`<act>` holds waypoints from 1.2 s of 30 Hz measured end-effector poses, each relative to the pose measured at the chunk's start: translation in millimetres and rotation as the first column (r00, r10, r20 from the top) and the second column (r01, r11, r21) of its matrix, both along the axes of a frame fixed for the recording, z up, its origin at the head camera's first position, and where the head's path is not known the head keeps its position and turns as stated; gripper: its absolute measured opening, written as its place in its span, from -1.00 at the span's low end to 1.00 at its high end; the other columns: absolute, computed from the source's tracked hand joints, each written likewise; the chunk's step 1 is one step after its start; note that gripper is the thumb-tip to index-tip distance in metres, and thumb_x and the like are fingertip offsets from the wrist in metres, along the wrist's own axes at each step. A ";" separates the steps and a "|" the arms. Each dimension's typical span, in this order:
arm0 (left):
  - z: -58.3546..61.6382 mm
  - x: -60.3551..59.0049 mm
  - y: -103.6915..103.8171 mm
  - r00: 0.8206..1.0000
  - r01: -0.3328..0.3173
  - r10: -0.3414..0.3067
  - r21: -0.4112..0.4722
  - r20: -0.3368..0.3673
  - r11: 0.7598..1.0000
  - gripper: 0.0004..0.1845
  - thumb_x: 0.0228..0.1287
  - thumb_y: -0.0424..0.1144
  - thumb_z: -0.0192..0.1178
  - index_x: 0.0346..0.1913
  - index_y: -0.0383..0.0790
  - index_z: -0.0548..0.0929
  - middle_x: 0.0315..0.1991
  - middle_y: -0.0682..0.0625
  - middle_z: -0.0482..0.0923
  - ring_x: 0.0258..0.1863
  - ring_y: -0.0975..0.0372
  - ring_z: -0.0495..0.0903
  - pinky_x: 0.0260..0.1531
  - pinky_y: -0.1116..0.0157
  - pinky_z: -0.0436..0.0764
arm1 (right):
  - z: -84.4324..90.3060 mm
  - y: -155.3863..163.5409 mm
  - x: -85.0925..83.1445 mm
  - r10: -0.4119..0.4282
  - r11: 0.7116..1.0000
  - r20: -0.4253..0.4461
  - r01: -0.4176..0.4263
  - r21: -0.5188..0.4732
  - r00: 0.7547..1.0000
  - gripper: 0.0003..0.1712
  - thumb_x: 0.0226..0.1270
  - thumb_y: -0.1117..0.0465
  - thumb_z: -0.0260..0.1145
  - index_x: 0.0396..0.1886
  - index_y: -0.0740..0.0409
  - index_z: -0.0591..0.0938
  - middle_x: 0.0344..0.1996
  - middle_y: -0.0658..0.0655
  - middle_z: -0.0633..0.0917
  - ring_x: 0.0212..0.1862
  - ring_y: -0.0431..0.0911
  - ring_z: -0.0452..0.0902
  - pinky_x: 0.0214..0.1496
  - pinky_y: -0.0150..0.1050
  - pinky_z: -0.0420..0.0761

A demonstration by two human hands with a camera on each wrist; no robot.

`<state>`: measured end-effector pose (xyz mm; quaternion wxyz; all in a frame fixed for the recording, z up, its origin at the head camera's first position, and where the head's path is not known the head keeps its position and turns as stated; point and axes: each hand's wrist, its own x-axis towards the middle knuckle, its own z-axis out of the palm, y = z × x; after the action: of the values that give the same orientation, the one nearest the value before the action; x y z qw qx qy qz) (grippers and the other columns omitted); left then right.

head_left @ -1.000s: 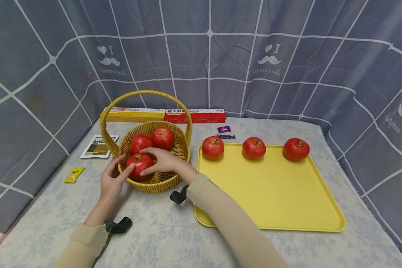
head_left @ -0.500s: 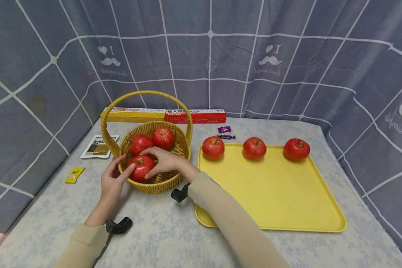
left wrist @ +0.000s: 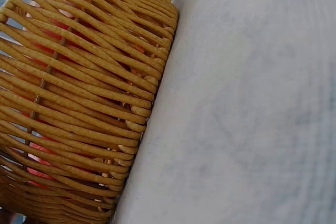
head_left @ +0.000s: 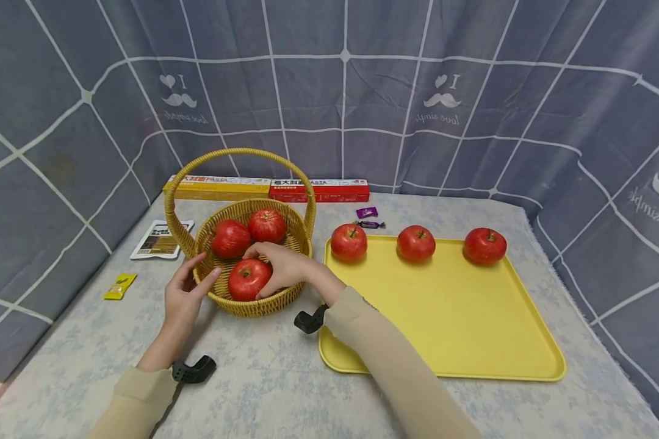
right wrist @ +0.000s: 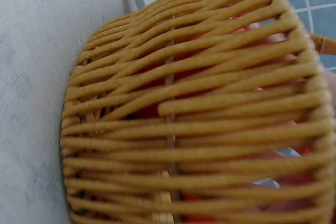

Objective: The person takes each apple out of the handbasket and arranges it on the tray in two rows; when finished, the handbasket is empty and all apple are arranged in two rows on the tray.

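A round wicker basket (head_left: 252, 310) with a tall arched handle stands on the table's left part. My left hand (head_left: 183, 299) holds its near left rim, thumb on the inner side. Inside the basket, my right hand (head_left: 287, 267) grips a red apple (head_left: 246, 281), fingers and thumb spread around its far and right sides. Two more apples, one at left (head_left: 230, 238) and one behind (head_left: 267, 225), lie farther back in the basket. Both wrist views are mostly filled by the woven wall (left wrist: 79, 87), with red showing through gaps in the weave (right wrist: 199, 156).
Along the far edge of a yellow tray (head_left: 445, 317) sit three apples (head_left: 415, 243). Behind the basket lie a yellow pasta box (head_left: 219, 189) and a red one (head_left: 320, 191). Two purple candies (head_left: 368, 212), a flat pouch (head_left: 163, 239) and a yellow packet (head_left: 120, 286) lie around.
My right hand has moved the gripped apple rightward within the basket, away from my left thumb. My left hand has stayed at the rim, and the other apples have kept their places.
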<state>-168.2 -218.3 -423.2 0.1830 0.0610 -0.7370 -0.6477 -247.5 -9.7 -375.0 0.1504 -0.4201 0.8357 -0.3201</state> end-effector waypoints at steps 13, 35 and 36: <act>-2.1 -0.4 -1.2 1.000 0.001 -0.001 -0.009 -0.007 1.000 -0.47 0.19 -0.34 0.28 0.23 -0.32 0.45 0.29 -0.06 0.30 0.25 0.17 0.31 -0.04 0.60 0.38 | 20.1 71.4 13.9 0.029 0.945 0.133 0.016 -0.325 0.991 -0.10 -0.11 0.23 0.57 0.26 0.06 0.32 0.15 0.04 0.42 0.12 -0.10 0.39 0.08 -0.28 0.49; -0.5 1.1 -0.4 1.000 0.010 -0.010 0.006 -0.011 1.000 -0.48 0.21 -0.34 0.26 0.25 -0.31 0.44 0.28 -0.06 0.31 0.22 0.13 0.33 -0.10 0.59 0.39 | -7.3 175.3 36.4 0.139 0.985 0.279 -0.104 -0.136 0.950 -0.19 -0.13 0.31 0.51 0.17 0.10 0.35 0.10 0.03 0.46 0.05 -0.06 0.45 0.10 -0.14 0.47; 0.0 1.1 -0.2 1.000 0.010 -0.009 0.011 -0.014 1.000 -0.48 0.21 -0.34 0.26 0.24 -0.31 0.44 0.28 -0.07 0.32 0.22 0.13 0.33 -0.09 0.58 0.39 | -8.5 176.7 36.5 0.141 0.986 0.284 -0.109 -0.128 0.948 -0.19 -0.13 0.30 0.52 0.17 0.10 0.35 0.10 0.03 0.46 0.05 -0.06 0.45 0.11 -0.13 0.46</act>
<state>-167.1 -218.5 -423.3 0.1849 0.0538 -0.7325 -0.6530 -210.9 167.1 -383.6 0.2687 -0.4280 0.7568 -0.4145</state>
